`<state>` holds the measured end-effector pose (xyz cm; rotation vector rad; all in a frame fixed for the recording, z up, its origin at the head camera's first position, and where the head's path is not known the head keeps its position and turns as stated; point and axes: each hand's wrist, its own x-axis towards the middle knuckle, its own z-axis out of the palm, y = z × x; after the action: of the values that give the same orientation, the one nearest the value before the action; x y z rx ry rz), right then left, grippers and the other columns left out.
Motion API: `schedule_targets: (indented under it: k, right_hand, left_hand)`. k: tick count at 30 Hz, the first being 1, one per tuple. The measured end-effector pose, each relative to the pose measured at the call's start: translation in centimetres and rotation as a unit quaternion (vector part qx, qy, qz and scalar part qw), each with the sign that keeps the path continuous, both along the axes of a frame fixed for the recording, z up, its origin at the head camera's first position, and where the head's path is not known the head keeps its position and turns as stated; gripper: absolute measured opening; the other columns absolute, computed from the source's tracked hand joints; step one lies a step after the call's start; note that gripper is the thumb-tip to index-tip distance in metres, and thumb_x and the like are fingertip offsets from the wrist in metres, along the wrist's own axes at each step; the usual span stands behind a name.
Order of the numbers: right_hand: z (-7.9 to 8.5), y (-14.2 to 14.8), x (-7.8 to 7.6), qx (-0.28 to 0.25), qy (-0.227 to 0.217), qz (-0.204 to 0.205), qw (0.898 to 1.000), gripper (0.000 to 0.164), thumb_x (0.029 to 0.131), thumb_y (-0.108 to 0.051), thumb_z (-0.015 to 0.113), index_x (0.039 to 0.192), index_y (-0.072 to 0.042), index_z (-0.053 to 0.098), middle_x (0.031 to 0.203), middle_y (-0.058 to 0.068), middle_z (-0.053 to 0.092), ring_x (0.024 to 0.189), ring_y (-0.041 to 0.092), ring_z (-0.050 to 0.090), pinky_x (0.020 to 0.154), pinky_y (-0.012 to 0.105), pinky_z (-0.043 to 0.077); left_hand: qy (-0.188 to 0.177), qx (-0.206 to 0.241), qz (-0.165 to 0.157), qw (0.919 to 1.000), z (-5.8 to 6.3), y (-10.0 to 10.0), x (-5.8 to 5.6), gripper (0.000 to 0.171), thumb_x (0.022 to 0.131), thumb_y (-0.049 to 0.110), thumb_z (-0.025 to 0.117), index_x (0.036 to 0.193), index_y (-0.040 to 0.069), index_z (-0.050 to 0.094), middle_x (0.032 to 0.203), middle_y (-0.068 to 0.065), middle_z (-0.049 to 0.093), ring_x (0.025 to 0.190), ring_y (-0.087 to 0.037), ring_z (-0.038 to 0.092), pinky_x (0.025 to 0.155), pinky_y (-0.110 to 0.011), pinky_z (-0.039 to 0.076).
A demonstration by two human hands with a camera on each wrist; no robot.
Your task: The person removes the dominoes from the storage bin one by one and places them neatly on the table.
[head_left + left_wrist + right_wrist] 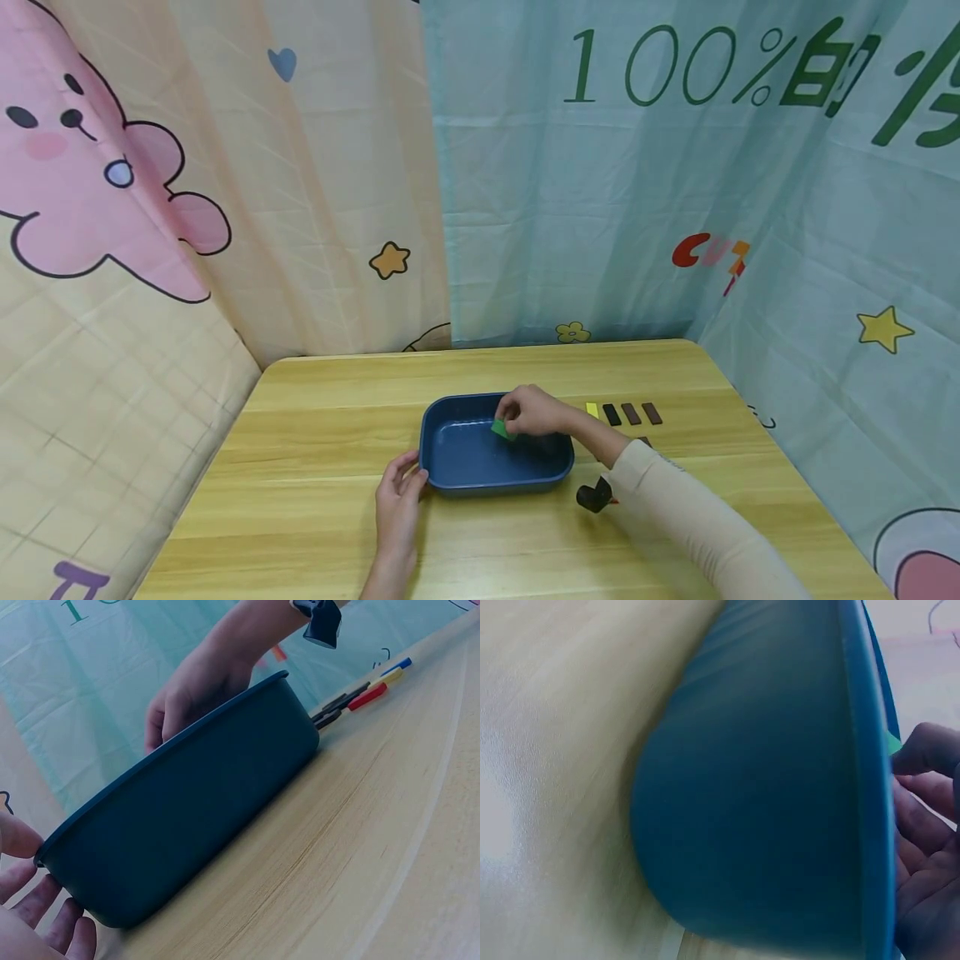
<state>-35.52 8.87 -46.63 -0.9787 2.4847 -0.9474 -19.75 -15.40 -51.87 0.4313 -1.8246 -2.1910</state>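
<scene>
A deep blue rectangular plastic tub [495,487] stands on the wooden table. My left hand [397,504] holds its near left corner; in the left wrist view the thumb is at the rim and curled fingers lie against the outer wall. Over the inside of the tub, my right hand [534,410] pinches a small flat green piece [499,430] between thumb and fingertips. In the right wrist view only a sliver of the green piece [892,742] shows past the rim, and the tub wall hides the rest.
Right of the tub lie a yellow piece [592,409], a black piece [611,415] and brown pieces [652,413]; my right forearm partly covers this area. The left wrist view also shows a red piece [367,697] and a blue piece [397,667]. Patterned curtains hang behind the table.
</scene>
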Motion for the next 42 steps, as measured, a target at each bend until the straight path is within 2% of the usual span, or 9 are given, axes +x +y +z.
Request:
schedule_targets:
  k: [6, 11, 15, 26, 36, 42]
  right_hand:
    - [0.3, 0.9, 0.2, -0.068, -0.065, -0.035, 0.995, 0.016, 0.090, -0.001, 0.066, 0.100, -0.007, 0.076, 0.087, -0.001, 0.072, 0.079, 0.017, 0.065, 0.073, 0.032, 0.057]
    - [0.9, 1.9, 0.4, -0.097, -0.092, -0.056, 0.989, 0.023, 0.092, 0.001, 0.063, 0.111, -0.003, 0.074, 0.092, 0.003, 0.071, 0.083, 0.021, 0.064, 0.074, 0.034, 0.056]
    - [1.2, 2.9, 0.5, -0.100, -0.090, -0.064, 0.989, 0.028, 0.092, 0.002, 0.062, 0.118, -0.001, 0.073, 0.096, 0.005, 0.069, 0.084, 0.021, 0.062, 0.072, 0.033, 0.054]
    - [1.8, 6.0, 1.1, -0.106, -0.068, -0.108, 0.986, 0.025, 0.095, -0.003, 0.062, 0.118, -0.005, 0.073, 0.099, 0.004, 0.069, 0.086, 0.023, 0.061, 0.073, 0.035, 0.051]
    - [1.6, 8.2, 1.3, -0.116, -0.062, -0.120, 0.984, 0.028, 0.095, -0.003, 0.063, 0.122, 0.000, 0.071, 0.100, 0.007, 0.068, 0.085, 0.023, 0.062, 0.077, 0.047, 0.056]
    - [1.5, 9.7, 1.6, -0.121, -0.068, -0.136, 0.981, 0.027, 0.098, -0.004, 0.061, 0.123, 0.000, 0.071, 0.103, 0.011, 0.068, 0.085, 0.024, 0.062, 0.073, 0.050, 0.055]
  left_hand:
    - [0.000, -0.002, -0.005, 1.0000, 0.0, 0.0, 0.1, 0.033, 0.098, -0.005, 0.060, 0.131, -0.009, 0.056, 0.136, -0.024, 0.059, 0.109, -0.018, 0.064, 0.089, -0.024, 0.055]
    - [-0.002, -0.005, -0.002, 1.0000, 0.1, 0.0, 0.1, 0.034, 0.098, -0.005, 0.060, 0.132, -0.008, 0.057, 0.136, -0.024, 0.059, 0.111, -0.021, 0.064, 0.089, -0.024, 0.055]
    - [0.006, -0.006, -0.003, 1.0000, 0.2, 0.0, 0.1, 0.035, 0.098, -0.004, 0.061, 0.132, -0.009, 0.056, 0.136, -0.025, 0.059, 0.111, -0.023, 0.064, 0.087, -0.024, 0.055]
    - [-0.002, -0.006, -0.004, 1.0000, -0.3, 0.0, -0.1, 0.033, 0.099, -0.004, 0.060, 0.132, -0.008, 0.057, 0.136, -0.023, 0.059, 0.113, -0.025, 0.063, 0.087, -0.023, 0.055]
    - [-0.003, -0.005, -0.007, 1.0000, -0.3, 0.0, -0.1, 0.035, 0.099, -0.003, 0.060, 0.133, -0.007, 0.056, 0.137, -0.024, 0.058, 0.111, -0.023, 0.063, 0.087, -0.023, 0.055]
    - [0.001, -0.003, -0.010, 0.9999, -0.3, 0.0, -0.1, 0.035, 0.099, -0.002, 0.061, 0.134, -0.007, 0.056, 0.138, -0.024, 0.058, 0.111, -0.022, 0.064, 0.087, -0.024, 0.055]
